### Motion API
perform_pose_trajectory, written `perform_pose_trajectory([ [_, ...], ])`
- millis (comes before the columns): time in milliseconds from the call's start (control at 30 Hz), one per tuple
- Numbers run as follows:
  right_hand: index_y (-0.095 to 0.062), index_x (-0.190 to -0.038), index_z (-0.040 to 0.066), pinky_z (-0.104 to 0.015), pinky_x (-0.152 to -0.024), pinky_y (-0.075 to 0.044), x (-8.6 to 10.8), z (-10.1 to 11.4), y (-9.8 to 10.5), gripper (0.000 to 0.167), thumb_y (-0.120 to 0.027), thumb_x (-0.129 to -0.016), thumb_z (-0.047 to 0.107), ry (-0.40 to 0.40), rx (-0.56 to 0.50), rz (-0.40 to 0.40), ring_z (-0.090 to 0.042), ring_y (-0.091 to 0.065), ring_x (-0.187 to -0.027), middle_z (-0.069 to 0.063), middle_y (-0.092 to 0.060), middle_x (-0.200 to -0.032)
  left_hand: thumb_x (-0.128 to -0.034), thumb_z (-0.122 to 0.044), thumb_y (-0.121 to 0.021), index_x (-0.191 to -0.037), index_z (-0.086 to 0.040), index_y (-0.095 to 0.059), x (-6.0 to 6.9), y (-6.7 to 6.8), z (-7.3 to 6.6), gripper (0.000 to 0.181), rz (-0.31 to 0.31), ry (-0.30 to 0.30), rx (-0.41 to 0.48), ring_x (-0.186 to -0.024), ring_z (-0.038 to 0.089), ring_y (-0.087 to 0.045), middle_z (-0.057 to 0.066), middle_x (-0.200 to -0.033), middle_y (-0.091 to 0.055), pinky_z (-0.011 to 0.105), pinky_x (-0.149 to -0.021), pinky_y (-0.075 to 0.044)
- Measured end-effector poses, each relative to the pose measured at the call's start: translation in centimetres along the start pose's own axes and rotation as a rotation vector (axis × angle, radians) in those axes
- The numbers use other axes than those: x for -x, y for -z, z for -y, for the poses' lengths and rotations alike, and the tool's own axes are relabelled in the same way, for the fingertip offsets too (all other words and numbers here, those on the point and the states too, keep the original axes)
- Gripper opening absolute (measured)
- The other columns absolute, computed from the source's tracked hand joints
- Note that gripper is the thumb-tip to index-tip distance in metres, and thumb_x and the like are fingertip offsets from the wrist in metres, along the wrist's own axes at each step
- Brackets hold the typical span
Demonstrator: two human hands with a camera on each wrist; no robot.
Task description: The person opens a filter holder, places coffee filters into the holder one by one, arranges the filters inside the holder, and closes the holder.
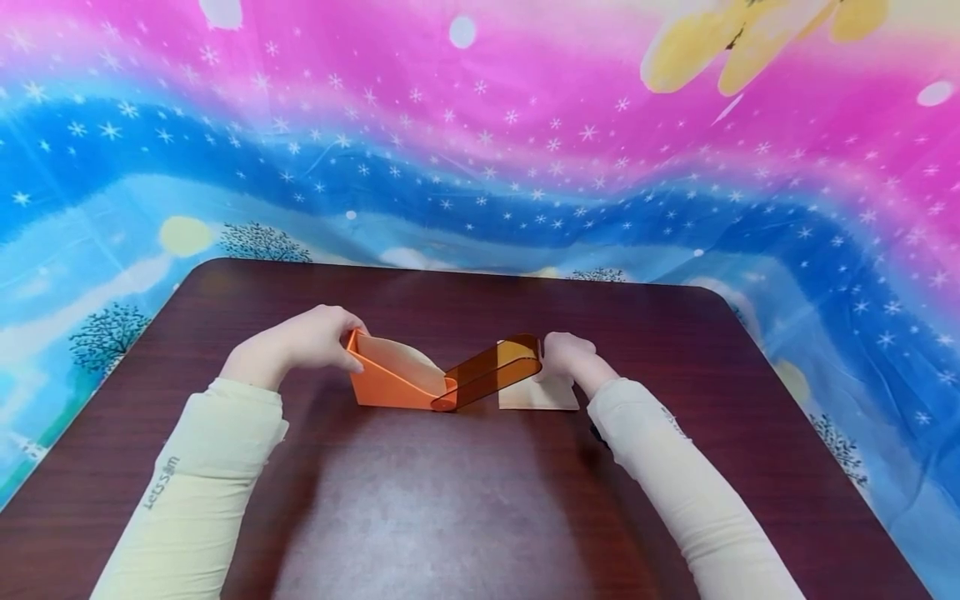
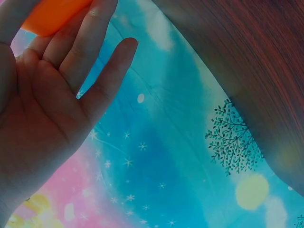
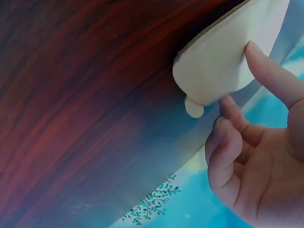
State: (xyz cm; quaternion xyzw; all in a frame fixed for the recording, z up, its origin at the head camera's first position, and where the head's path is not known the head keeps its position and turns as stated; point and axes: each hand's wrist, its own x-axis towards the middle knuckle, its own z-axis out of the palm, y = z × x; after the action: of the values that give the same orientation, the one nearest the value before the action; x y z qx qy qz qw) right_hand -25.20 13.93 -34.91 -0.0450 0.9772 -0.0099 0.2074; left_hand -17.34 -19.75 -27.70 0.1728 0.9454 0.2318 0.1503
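In the head view an orange card file box [image 1: 397,384] stands on the table. Its translucent amber lid [image 1: 491,368] is swung up to the right on a hinge at the box's low end. Cream cards [image 1: 397,360] stand inside the box. My left hand [image 1: 311,340] grips the tall left end, with the thumb on the near side; part of that orange end [image 2: 54,16] shows in the left wrist view. Just right of the lid, my right hand [image 1: 572,358] pinches a cream card stack [image 3: 218,66] with rounded corners and a small tab [image 3: 194,107]. The lid partly hides this stack.
The dark wood table [image 1: 420,500] has rounded far corners. Behind it hangs a pink and blue patterned cloth [image 1: 480,150] that reaches round both sides.
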Motion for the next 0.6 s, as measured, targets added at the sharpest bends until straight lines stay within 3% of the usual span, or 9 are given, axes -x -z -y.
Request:
perform_pose_trajectory([
  [367,-0.061,-0.092,0.007,-0.041,-0.076,-0.045,-0.31,-0.42,-0.07,0.033,-0.078,-0.074,0.029,-0.001,-0.080,0.011,-0.021,-0.056,-0.072,-0.006,-0.061,-0.090,-0.0763,-0.013,-0.075,-0.101,0.001,-0.066,-0.05,-0.05,0.14,0.030,0.006,-0.002,0.007,-0.075,0.017,-0.055,0.007,-0.086,-0.065,0.034,-0.073,-0.051],
  [500,-0.058,-0.077,0.011,-0.035,-0.063,-0.042,-0.26,-0.49,0.00,0.022,-0.076,-0.075,0.022,0.019,-0.070,-0.033,-0.019,-0.050,-0.066,-0.002,-0.053,-0.074,-0.0763,-0.012,-0.074,-0.101,0.002,-0.065,-0.07,0.02,0.13,0.030,0.008,-0.006,0.006,-0.073,0.017,-0.055,0.007,-0.085,-0.065,0.033,-0.071,-0.050],
  [600,-0.046,-0.064,0.014,-0.031,-0.055,-0.034,-0.24,-0.42,-0.02,0.027,-0.069,-0.079,0.013,0.025,-0.074,-0.069,-0.017,-0.040,-0.059,0.001,-0.037,-0.062,-0.0761,-0.012,-0.074,-0.101,0.002,-0.065,-0.09,-0.01,0.17,0.030,0.008,-0.003,0.006,-0.073,0.017,-0.055,0.007,-0.084,-0.065,0.032,-0.071,-0.049],
])
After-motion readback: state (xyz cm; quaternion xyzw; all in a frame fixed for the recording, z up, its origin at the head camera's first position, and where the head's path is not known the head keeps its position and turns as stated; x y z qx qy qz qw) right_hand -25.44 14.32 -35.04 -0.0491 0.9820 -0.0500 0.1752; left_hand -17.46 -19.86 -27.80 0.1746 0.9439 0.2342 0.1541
